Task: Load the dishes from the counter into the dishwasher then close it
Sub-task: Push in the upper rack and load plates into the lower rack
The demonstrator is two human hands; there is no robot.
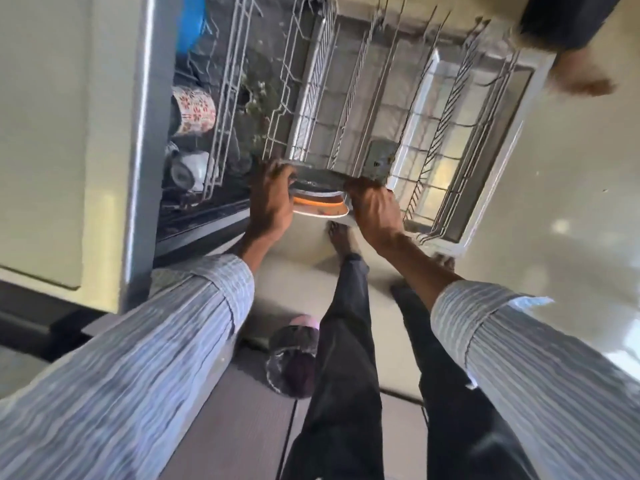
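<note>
**Both hands on a stack of plates at the lower rack**

From my feed, the biggest thing ahead of the hands is the dishwasher (145,161), its door down and its lower rack (391,109) pulled out just beyond my fingers. To the left of my left hand, further inside, the upper rack (221,109) carries a patterned cup (194,112) and a white cup (188,169).

Between the hands is the stack of plates (320,199): a grey one on top, an orange-rimmed one under it, held at the near edge of the lower rack. My left hand (272,199) has its fingers curled round the stack's left edge; my right hand (374,209) grips the right edge the same way.

Below the hands I see striped sleeves (149,348), dark trousers (346,358) and a bare foot (341,237) on the floor.
</note>
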